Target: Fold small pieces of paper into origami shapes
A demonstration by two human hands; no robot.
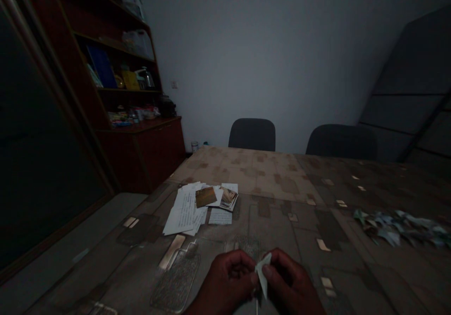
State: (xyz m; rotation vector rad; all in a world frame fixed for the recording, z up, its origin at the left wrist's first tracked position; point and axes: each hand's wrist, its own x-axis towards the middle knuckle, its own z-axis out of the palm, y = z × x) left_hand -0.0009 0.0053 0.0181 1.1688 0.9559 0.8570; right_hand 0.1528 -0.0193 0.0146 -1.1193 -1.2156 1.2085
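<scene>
Closest, my left hand (pixel 230 279) and right hand (pixel 289 277) pinch a pale folded paper (pixel 261 277); it sits at my left's three o'clock, my right's nine, above the patterned tablecloth (pixel 278 225).

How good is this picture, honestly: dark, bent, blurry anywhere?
All in the head view: dim light, with the left edge nearly black; the cabinet leans outward, probably lens stretch; print on the papers is too small to read; the pale folded piece between left hand and right hand stands out.
</scene>
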